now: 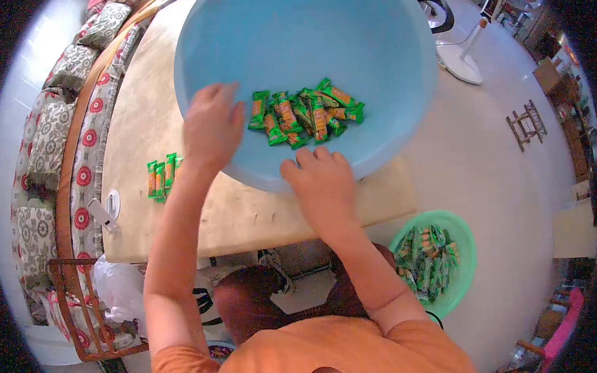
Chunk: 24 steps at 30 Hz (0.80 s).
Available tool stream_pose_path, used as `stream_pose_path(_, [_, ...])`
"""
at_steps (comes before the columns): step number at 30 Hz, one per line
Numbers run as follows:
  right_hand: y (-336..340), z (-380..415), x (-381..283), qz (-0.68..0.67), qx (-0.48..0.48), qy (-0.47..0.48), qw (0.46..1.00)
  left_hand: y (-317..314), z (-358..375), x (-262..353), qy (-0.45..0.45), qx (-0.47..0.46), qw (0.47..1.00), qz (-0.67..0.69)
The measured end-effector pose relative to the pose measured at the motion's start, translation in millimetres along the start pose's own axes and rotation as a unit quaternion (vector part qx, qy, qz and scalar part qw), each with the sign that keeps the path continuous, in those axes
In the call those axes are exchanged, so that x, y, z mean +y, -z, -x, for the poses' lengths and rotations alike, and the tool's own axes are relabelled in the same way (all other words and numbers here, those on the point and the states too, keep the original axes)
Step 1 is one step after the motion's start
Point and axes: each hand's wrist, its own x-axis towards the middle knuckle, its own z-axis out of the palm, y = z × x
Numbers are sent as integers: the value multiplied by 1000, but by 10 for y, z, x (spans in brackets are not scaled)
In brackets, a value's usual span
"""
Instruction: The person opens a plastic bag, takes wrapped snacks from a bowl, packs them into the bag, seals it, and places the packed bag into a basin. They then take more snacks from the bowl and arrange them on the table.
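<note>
A large blue basin [293, 35] stands on the wooden table, with a pile of green-and-orange wrapped packets [309, 117] in it. Over the basin's left rim is my left hand [211, 127], its fingers raised and apart, slightly blurred, with nothing seen in them. My right hand [321, 186] rests at the near rim just below the pile, fingers bent; whatever they grip, if anything, is hidden. To the left of my left forearm, a short row of similar packets [160, 179] lies on the table [247, 221], partly covered by the arm.
On the floor at the right, a green basin [469, 259] holds many packets. A white device [103, 214] lies at the table's left edge. Beyond are a patterned sofa [80, 154], a wooden chair [87, 355], a small stool [526, 124] and a white stand base [462, 64].
</note>
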Motion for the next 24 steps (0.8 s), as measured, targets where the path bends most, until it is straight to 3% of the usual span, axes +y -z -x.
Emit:
stream_pose_path(5, [-27,3,2,-3,1,14,1000,-506,-353,192,95,-264,955,-97])
stream_pose_path(8, [-45,16,1,-10,10,19,1000,-821,-395,123,89,-303,943,-103])
stream_pose_path(11, [-51,16,9,-15,14,20,1000,-932,-382,134,94,-292,948,-78])
stream_pose_path(14, [-22,26,21,-24,29,6,999,-1168,-490,-87,205,-217,952,58])
stream_pose_path(17, [-46,20,7,-27,40,-9,999,-824,-508,127,143,-254,952,97])
stream_pose_path(24, [-54,16,-10,-17,35,6,999,-1035,-422,336,148,-281,943,99])
